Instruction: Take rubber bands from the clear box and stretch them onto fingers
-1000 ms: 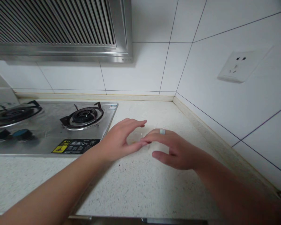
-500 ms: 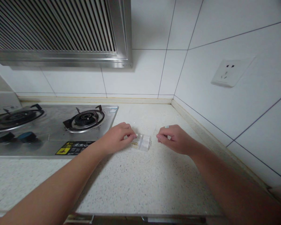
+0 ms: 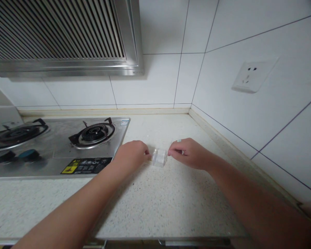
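Observation:
A small clear plastic bag [image 3: 159, 158] with a whitish panel lies on the speckled countertop between my hands. My left hand [image 3: 133, 152] is closed at the bag's left end, its fingertips pinching there and covering that part. From the other side my right hand [image 3: 188, 154] comes up to the bag's right edge, thumb and fingers pressed together. Whether anything thin is inside that right pinch is too small to tell. A pale strip [image 3: 179, 140] shows on a finger of the right hand.
Left of my hands is a steel gas stove [image 3: 54, 152] with burners and knobs. The range hood [image 3: 67, 65] hangs above it. A wall socket [image 3: 253, 76] is set in the tiled wall on the right. The countertop's front edge [image 3: 145, 238] runs along the bottom.
My right hand has moved left, right up to the bag's edge. My left hand has turned slightly and now hides the yellowish part of the bag. The view has shifted slightly.

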`<state>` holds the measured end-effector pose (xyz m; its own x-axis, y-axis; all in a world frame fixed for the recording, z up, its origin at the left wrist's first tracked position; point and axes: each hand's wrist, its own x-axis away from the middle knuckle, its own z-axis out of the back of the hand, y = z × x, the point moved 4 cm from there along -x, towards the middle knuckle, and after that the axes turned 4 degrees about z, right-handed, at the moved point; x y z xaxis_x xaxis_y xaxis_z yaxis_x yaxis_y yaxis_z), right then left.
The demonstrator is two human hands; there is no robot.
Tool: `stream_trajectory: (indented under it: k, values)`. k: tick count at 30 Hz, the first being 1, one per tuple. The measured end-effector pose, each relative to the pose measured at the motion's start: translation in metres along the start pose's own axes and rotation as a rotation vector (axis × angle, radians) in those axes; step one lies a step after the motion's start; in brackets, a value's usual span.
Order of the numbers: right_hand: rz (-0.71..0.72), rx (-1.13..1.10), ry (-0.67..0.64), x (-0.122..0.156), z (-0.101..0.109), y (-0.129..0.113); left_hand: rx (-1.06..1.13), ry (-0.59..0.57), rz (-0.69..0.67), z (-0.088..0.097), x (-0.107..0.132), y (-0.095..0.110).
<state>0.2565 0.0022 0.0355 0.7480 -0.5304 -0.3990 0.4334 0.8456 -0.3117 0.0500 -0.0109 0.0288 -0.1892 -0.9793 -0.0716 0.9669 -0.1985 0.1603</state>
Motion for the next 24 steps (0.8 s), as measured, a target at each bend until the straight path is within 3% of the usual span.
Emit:
stream_trajectory:
  k: [11, 24]
  values:
    - [-0.018, 0.028, -0.066, -0.0007, -0.0017, -0.0031, -0.051, -0.128, 0.045, 0.0018, -0.0017, 0.0008]
    - [-0.055, 0.012, -0.090, -0.0003, -0.0037, -0.0030, -0.043, -0.130, 0.008, 0.0028, 0.0006, -0.0022]
